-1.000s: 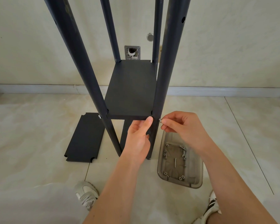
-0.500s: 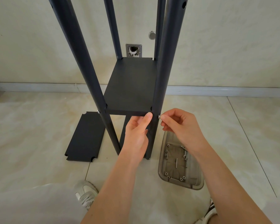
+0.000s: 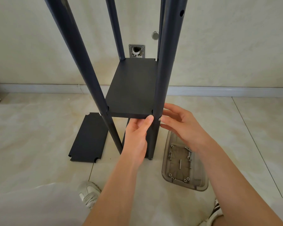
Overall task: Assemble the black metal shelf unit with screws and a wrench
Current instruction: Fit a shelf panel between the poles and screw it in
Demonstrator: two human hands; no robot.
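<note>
Pale marbled tile floor point(image 3: 31, 131), meeting a white baseboard point(image 3: 219, 91) at the wall. On it: four black shelf posts point(image 3: 151, 144) standing upright, a loose black shelf panel point(image 3: 88, 137) lying flat beside them, a translucent tray point(image 3: 185, 165) holding screws point(image 3: 180, 163), two sneakers point(image 3: 88, 193).

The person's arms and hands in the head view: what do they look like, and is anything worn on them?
Both forearms are bare as far as the frame shows: no sleeves, gloves or watch. The left hand and the right hand show no rings or markings, and the nails are short and unpainted. Lower down, light trousers and pale sneakers are visible.
</note>
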